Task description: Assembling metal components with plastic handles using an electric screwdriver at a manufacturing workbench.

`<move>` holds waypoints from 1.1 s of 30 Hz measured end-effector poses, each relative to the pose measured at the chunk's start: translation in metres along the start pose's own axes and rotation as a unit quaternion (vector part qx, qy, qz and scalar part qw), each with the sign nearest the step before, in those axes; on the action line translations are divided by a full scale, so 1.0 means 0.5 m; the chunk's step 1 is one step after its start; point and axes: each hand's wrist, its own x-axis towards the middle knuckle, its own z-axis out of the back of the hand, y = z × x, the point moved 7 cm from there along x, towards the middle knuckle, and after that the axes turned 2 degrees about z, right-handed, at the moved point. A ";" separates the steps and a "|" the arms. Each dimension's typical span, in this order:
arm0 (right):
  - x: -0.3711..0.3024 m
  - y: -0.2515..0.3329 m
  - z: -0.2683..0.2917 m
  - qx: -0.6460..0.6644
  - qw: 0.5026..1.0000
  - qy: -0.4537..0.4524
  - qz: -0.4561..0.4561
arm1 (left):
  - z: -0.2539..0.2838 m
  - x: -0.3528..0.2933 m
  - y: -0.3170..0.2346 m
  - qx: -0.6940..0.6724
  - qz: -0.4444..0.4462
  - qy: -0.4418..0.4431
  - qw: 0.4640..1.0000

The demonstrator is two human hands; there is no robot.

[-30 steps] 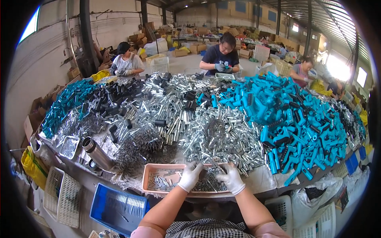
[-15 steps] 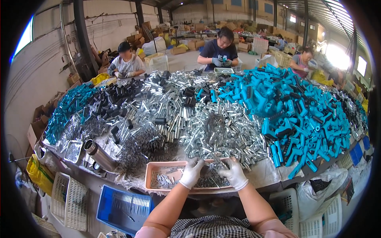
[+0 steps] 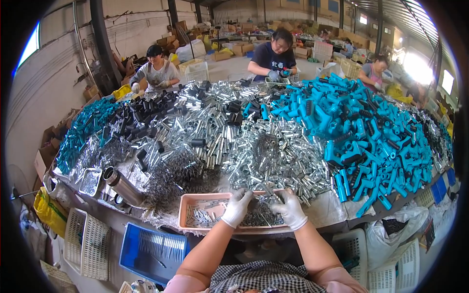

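Observation:
My left hand (image 3: pixel 238 209), in a white glove, is over the middle of a pink plastic tray (image 3: pixel 182 215). Its fingers are drawn together; what they hold, if anything, is too small to make out. My right hand (image 3: pixel 290 211), also gloved, is over the tray's right end with fingers curled closed. A slim silvery metal part (image 3: pixel 270 192) shows at its fingertips. Small metal pins (image 3: pixel 200 215) lie in the tray's left part. Dark small springs or similar pieces (image 3: pixel 259 215) fill the part between my hands. The two hands are a little apart.
Behind the tray rise heaps of silvery metal parts (image 3: pixel 278 156), dark springs (image 3: pixel 178 176) and teal plastic housings (image 3: pixel 371 141). A steel flask (image 3: pixel 122 186) stands left. Below are a blue bin (image 3: pixel 128 254) and white baskets (image 3: pixel 85 244). Several people work across the table.
My hands stay over the tray with barely any shift. Across the table, the person at the left has raised their head and moved a hand outward to the left.

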 end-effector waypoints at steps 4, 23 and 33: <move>-0.004 -0.009 -0.015 0.100 0.995 0.000 -0.012 | 0.012 0.004 0.008 -0.001 0.005 -0.013 1.000; -0.002 -0.004 -0.037 0.266 0.959 0.011 -0.096 | 0.019 -0.001 -0.009 -0.019 -0.047 -0.016 0.999; -0.004 -0.004 -0.026 0.267 0.959 -0.004 -0.094 | 0.003 -0.011 -0.027 -0.033 -0.063 -0.003 0.997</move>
